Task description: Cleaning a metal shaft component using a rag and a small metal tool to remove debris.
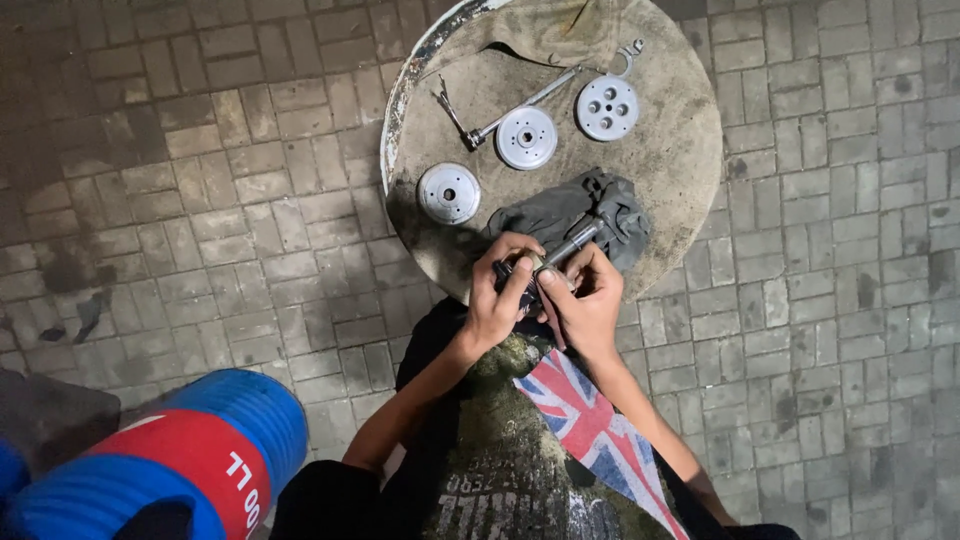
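Blue and red, a ribbed plastic drum lies at my far left on the paving. Three silvery metal discs sit loose on the round, grimy drum-top table, so I judge them already off. My left hand and right hand both wrap a steel shaft assembly at the table's near edge, above a grey rag. Fingers hide its lower end.
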